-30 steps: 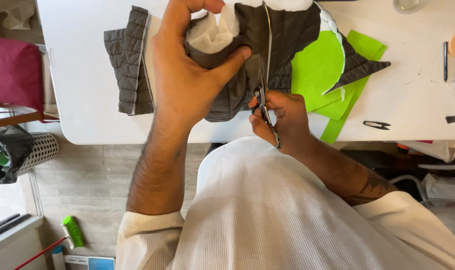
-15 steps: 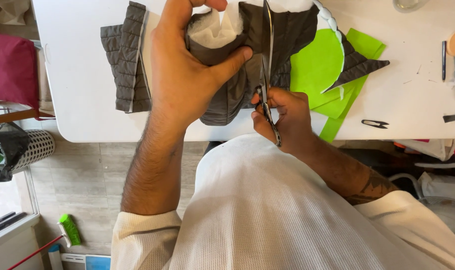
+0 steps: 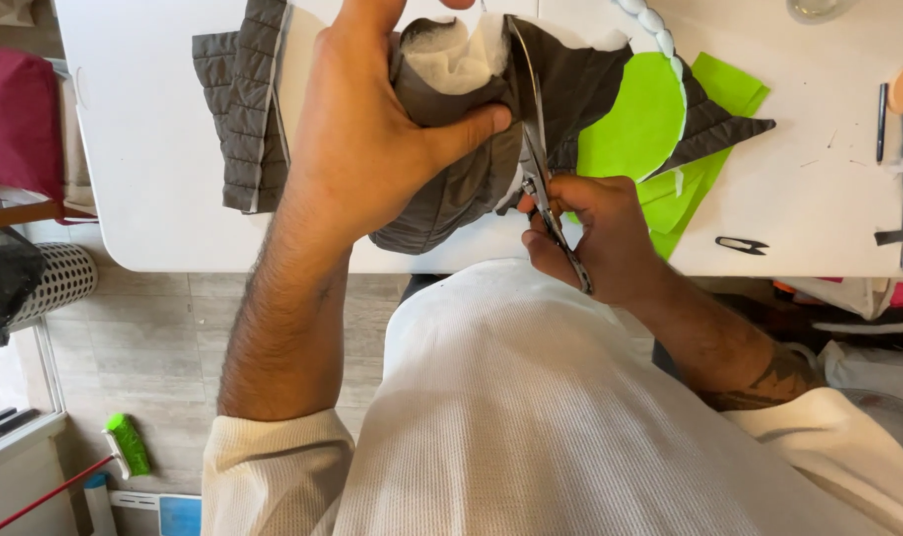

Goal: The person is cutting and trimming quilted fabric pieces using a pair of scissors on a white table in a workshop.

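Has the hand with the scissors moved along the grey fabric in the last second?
No. The right hand with the scissors sits at the same spot by the near edge of the white table, beside the lime-green fabric.

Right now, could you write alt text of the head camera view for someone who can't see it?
A person's left hand grips a bundle of grey quilted fabric with white padding, while the right hand cuts into it with scissors over a white table. Bright green fabric pieces lie beside it, and small black snips rest near the table edge.

Bare white table (image 3: 819, 199) lies open right of the green fabric (image 3: 630, 129), save small snips (image 3: 741, 244).
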